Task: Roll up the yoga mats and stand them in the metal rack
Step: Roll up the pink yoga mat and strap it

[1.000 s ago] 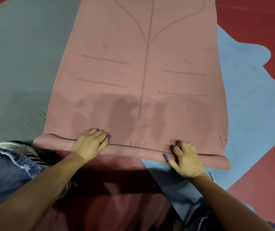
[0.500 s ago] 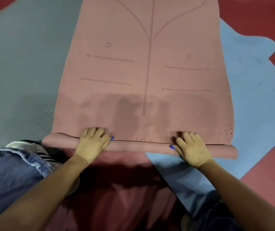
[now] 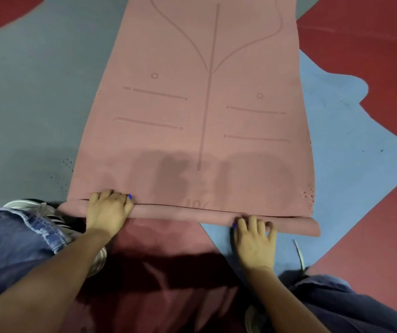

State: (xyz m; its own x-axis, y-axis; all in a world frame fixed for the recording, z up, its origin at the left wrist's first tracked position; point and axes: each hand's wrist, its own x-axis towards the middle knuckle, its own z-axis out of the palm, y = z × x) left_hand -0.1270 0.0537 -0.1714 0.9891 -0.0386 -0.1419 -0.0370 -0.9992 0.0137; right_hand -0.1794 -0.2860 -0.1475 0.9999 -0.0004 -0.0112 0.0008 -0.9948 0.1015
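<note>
Head view: looking down on a floor scene, with the pink mat as landmark.
Pink mat [image 3: 204, 116]: lies flat on the floor and runs away from the person; its near end is turned over into a low roll [image 3: 188, 213] that crosses the full width of the mat.
Markings: a centre line, curved lines, short bars and small circles are printed on the flat part of the mat.
Left hand [image 3: 108, 209]: lies over the left part of the roll, fingers curled down over its far edge and gripping it.
Right hand [image 3: 254, 239]: sits at the right part of the roll, on its near side; fingers bent, their tips pressing on the roll.
Blue mat [image 3: 346, 152]: lies under the pink mat and shows out past its right edge and below the roll.
Grey mat [image 3: 29, 104]: spread to the left of the pink mat.
Red floor [image 3: 373, 44]: shows right of the pink mat and at the far left corner.
Shoe [image 3: 31, 207]: striped, just left of the roll, beside a denim trouser leg [image 3: 12, 241].
</note>
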